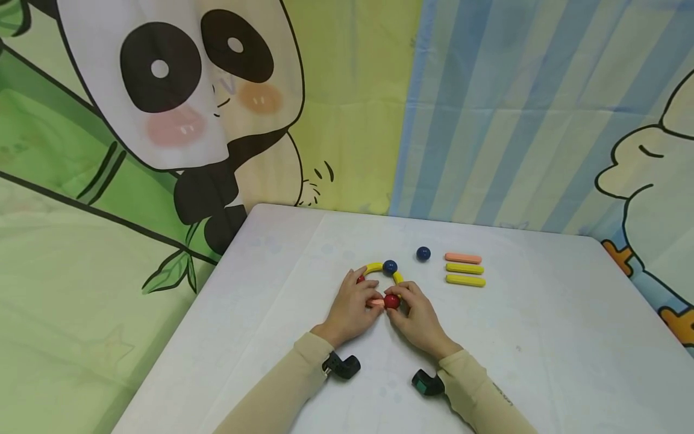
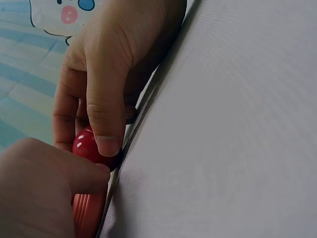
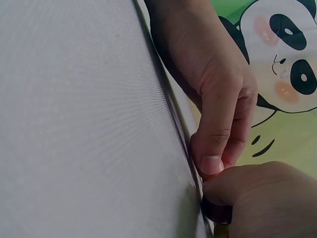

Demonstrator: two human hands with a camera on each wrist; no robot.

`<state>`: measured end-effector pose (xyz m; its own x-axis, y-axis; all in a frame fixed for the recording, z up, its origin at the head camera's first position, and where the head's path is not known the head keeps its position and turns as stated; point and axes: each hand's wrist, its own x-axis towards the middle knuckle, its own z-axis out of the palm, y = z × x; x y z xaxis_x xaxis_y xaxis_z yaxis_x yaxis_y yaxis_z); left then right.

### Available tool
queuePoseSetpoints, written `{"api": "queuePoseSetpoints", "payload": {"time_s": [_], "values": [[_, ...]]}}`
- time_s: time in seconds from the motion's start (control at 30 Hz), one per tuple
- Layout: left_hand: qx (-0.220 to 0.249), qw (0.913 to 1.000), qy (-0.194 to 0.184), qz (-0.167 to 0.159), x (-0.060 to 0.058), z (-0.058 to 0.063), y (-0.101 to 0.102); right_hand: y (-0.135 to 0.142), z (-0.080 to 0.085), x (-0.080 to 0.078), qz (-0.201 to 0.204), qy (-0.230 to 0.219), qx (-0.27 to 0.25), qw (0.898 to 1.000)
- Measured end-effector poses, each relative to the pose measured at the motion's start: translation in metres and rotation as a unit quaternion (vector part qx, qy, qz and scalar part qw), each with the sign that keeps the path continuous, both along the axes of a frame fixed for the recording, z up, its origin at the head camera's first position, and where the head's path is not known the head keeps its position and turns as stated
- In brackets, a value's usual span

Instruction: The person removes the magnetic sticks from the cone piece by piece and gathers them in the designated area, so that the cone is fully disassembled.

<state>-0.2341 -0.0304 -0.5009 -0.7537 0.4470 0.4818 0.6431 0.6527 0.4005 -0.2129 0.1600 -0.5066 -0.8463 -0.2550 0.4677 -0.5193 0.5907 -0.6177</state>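
My left hand [image 1: 352, 306] pinches an orange stick [image 1: 375, 302] that meets a red ball [image 1: 391, 301]. Thumb and fingers of my right hand [image 1: 418, 318] grip that ball from the other side. Both belong to a loop lying on the table. Its far part has a blue ball [image 1: 390, 267] between two curved yellow sticks [image 1: 374, 266]. Another red ball [image 1: 360, 279] shows partly beneath my left fingers. In the left wrist view, the right thumb presses the red ball [image 2: 85, 146], right above the ribbed orange stick [image 2: 89, 215]. The right wrist view mostly hides the joint behind the hands.
A loose blue ball [image 1: 423, 254] lies beyond the loop on the white table [image 1: 542, 337]. To its right are a straight orange stick [image 1: 463, 258] and two yellow sticks [image 1: 464, 268], laid in parallel. A printed cloth backdrop [image 1: 352, 120] stands behind the table's far edge.
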Motion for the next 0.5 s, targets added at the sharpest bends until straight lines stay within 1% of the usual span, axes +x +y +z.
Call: {"api": "queuePoseSetpoints", "payload": {"time_s": [0.2, 0.37, 0.5], "values": [[0.013, 0.9999, -0.003, 0.007, -0.002, -0.0012, -0.0001, 0.0014, 0.0016, -0.0001, 0.001, 0.011, -0.001, 1.0], [0.016, 0.9998, -0.007, 0.012, -0.0033, -0.0033, -0.0003, 0.004, 0.0016, -0.0008, -0.004, 0.005, -0.007, 1.0], [0.016, 0.9998, -0.001, 0.01, -0.0038, -0.0036, -0.0002, 0.0041, 0.0028, -0.0005, -0.018, 0.014, -0.015, 1.0]]}}
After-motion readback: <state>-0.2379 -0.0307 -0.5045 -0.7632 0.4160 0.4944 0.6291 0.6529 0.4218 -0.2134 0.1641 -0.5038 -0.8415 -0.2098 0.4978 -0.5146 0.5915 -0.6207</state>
